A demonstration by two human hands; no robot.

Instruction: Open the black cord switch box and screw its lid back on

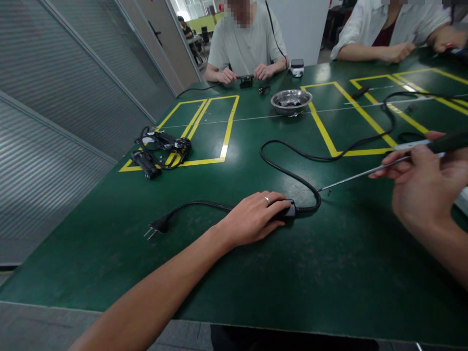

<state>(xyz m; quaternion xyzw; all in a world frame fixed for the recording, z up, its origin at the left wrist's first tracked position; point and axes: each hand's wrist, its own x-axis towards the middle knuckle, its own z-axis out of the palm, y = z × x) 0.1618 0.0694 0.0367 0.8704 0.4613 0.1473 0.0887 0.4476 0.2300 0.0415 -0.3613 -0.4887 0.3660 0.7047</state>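
Observation:
My left hand (258,217), with a ring on one finger, is closed over a black inline cord box (290,208) and presses it to the table; most of the box is hidden beneath it. From the box's left side a black cord runs to a two-pin plug (161,225). On its other side a thicker black cable (288,168) loops away to the right. My right hand (427,180) grips a screwdriver (361,174) by its dark handle. Its long shaft points left, with the tip at the cable's bend. Beside the tip lies a tiny dark piece (329,192), perhaps a screw.
On the green table (292,287), a metal bowl (291,102) holds small parts. Bundled black cords with a dark cylindrical piece (146,165) lie at the left. Yellow tape marks rectangles. Across the table, a person (246,44) handles a small black device; another (395,34) sits at right.

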